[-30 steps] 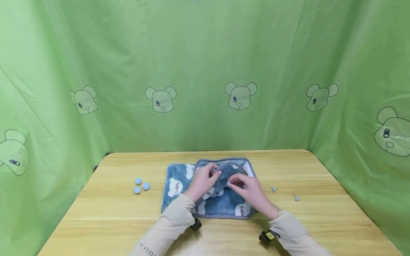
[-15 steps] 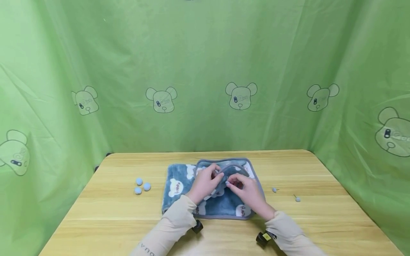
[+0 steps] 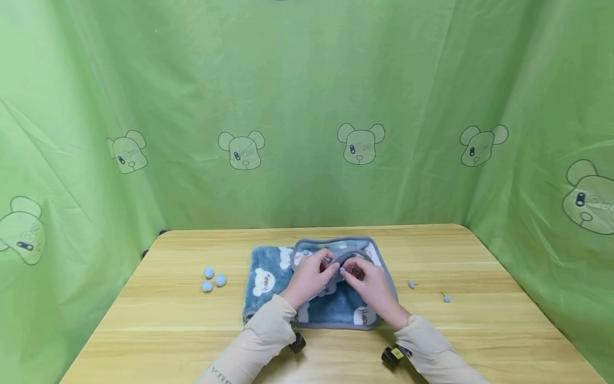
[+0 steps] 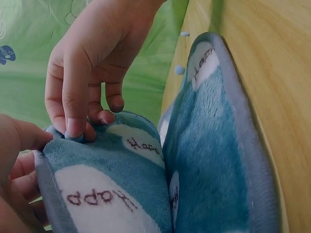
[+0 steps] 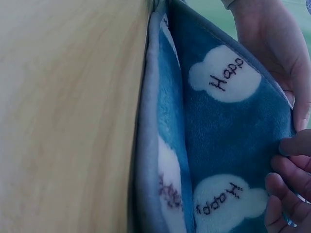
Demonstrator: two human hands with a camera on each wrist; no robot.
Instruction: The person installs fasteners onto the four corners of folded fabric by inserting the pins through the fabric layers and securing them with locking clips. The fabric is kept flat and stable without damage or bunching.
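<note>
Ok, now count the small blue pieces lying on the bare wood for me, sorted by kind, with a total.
Round blue pieces, left of the cloth: 3
Blue-headed pins, right of it: 2
Total: 5

The blanket point(image 3: 336, 308) looks like matt plush cloth, the table point(image 3: 168, 320) smooth wood, the curtain point(image 3: 297, 80) faintly glossy.

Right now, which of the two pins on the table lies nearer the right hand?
The left pin: in the head view it lies between the right hand and the other pin, which sits farther right.
</note>
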